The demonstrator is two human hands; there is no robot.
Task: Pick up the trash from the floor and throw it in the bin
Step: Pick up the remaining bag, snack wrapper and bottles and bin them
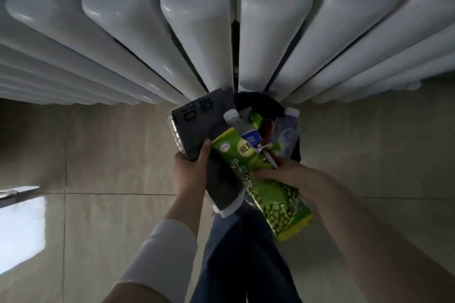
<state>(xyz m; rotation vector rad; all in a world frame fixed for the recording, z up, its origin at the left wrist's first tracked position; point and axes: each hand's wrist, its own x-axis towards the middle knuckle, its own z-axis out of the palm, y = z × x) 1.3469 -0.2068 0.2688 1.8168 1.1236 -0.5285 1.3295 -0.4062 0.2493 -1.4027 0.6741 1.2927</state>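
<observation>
Below the white radiator [197,32], I see my left hand [190,167] gripping a grey snack packet [197,120] and my right hand [283,174] clutching a green pea bag [266,189], both over the black bin [261,103] holding plastic bottles [286,130].

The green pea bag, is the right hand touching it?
Touching. The head view shows the right hand with its fingers curled around the middle of the green pea bag, no gap between them, above the bin.
</observation>
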